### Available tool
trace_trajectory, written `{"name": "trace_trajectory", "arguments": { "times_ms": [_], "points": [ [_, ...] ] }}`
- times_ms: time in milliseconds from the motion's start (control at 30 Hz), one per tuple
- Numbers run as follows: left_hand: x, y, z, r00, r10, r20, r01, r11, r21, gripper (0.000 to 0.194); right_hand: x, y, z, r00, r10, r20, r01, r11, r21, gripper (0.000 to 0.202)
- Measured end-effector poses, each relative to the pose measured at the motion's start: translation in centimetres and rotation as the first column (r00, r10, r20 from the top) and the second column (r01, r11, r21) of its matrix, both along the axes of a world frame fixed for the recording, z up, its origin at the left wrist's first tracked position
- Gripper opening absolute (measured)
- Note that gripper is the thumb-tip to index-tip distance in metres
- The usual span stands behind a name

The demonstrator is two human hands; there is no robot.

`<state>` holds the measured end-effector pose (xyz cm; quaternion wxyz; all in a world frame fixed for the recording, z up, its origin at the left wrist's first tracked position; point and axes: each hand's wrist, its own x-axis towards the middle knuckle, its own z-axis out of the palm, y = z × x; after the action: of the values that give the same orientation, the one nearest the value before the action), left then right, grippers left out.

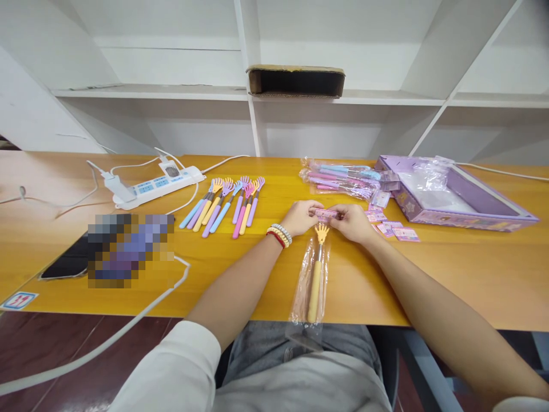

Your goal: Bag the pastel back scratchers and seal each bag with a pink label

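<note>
Between them, my left hand (pixel 302 216) and my right hand (pixel 349 220) pinch a small pink printed card (pixel 325 214) at its two ends. Just below the card lies a yellow back scratcher (pixel 315 286) with a hand-shaped head, inside a clear plastic sleeve (pixel 298 292) that hangs over the table's front edge. To the left, several loose back scratchers (pixel 223 209) in blue, purple, yellow and pink lie side by side. More printed cards (pixel 388 228) are scattered to the right of my right hand.
Bagged back scratchers (pixel 343 177) lie at the back, beside an open purple box (pixel 463 214) with plastic in it. A white power strip (pixel 158 186) with cables is at the back left. A cardboard box (pixel 295 83) sits on the white shelf (pixel 193 92).
</note>
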<state>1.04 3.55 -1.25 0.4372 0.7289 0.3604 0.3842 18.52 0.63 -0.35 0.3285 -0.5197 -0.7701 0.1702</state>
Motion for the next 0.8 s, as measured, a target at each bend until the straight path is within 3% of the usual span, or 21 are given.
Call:
{"name": "trace_trajectory", "arguments": {
  "times_ms": [167, 433, 800],
  "points": [
    [0.0, 0.1, -0.1, 0.999, -0.031, 0.037, 0.032, 0.999, -0.02, 0.031, 0.1, 0.1, 0.0, 1.0, 0.002, -0.017, -0.002, 1.0, -0.018, 0.021],
    [0.1, -0.3, 0.1, 0.992, 0.085, -0.093, -0.078, 0.994, 0.076, 0.03, -0.3, 0.0, 0.0, 1.0, -0.017, 0.019, 0.017, 1.0, 0.01, 0.018],
    [0.0, 0.8, -0.7, 0.999, -0.003, 0.043, 0.003, 1.0, 0.01, 0.041, 0.7, 0.8, -0.5, 0.997, -0.043, -0.067, 0.04, 0.998, -0.044, 0.019]
  ]
}}
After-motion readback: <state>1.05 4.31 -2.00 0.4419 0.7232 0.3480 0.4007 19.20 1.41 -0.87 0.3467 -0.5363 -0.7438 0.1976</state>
